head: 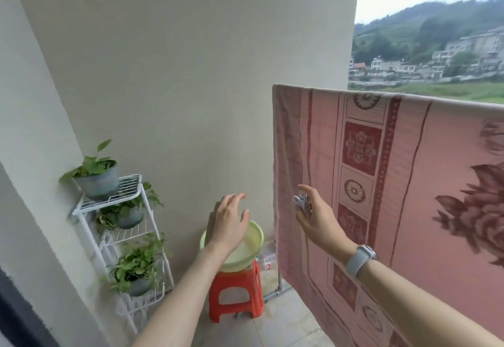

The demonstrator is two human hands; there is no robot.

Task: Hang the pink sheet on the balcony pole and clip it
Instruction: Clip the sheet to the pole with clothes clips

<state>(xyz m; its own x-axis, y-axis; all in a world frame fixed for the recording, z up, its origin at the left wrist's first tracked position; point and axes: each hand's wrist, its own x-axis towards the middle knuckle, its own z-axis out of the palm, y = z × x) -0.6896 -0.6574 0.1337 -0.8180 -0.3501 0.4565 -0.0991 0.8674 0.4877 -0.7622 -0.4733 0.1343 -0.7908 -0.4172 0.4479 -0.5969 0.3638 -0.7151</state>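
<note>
The pink sheet [403, 183], patterned with dark red flowers and bands, hangs draped over the balcony pole [381, 93], whose line shows only as the fold at the sheet's top edge. My right hand [313, 210] is raised in front of the sheet's left part and holds a small white metal clip [301, 202] between thumb and fingers. A pale watch band sits on that wrist. My left hand [229, 221] is lifted to the left of the sheet, fingers apart, holding nothing, above the basin.
A light green basin [255, 240] rests on a red plastic stool [234, 292] by the wall. A white wire rack [122, 237] with potted plants stands at the left. The grey drying-rack foot [275, 290] lies on the tiled floor.
</note>
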